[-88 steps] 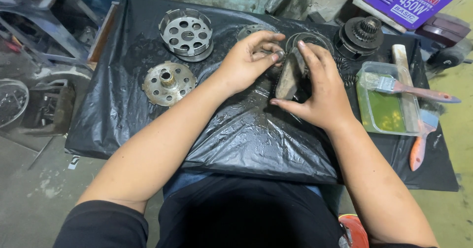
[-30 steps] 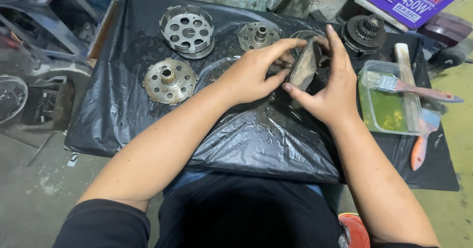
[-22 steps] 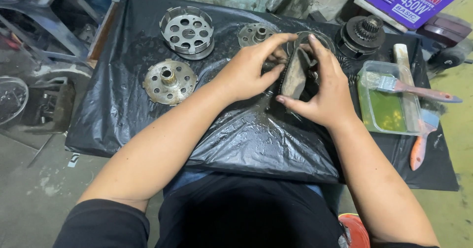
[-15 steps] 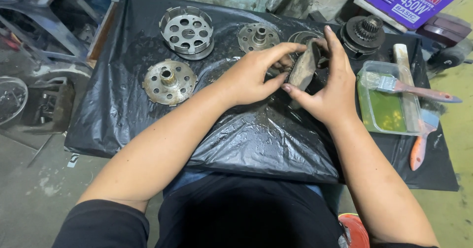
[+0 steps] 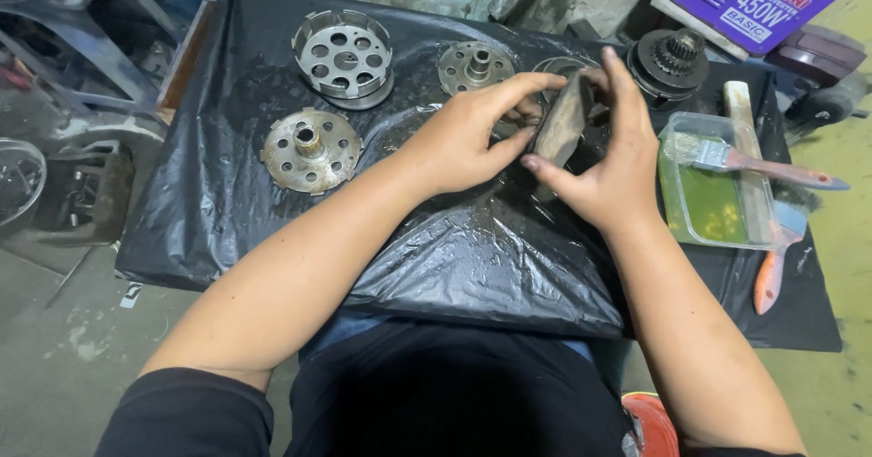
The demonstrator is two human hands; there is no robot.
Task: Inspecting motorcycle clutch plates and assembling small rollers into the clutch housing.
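Observation:
Both my hands hold a stack of dark, greasy round plates (image 5: pixel 561 128) on edge over the black plastic sheet (image 5: pixel 472 257). My left hand (image 5: pixel 468 134) grips the stack from its left side, fingers reaching over the top. My right hand (image 5: pixel 609 162) presses flat against the right side, thumb under the lower edge. The far face of the stack is hidden by my right palm.
On the sheet lie a perforated metal basket (image 5: pixel 343 57), a drilled disc with a hub (image 5: pixel 311 149), a smaller hub disc (image 5: pixel 476 65), a ring (image 5: pixel 556 64) and a geared part (image 5: pixel 672 57). A clear tray of green liquid (image 5: pixel 708 198) holds brushes (image 5: pixel 772 171). A purple box (image 5: pixel 758 3) stands behind.
The plate stack has been tilted back and forth between my hands and now stands nearly on edge, a little farther from me. My hands kept their grip throughout.

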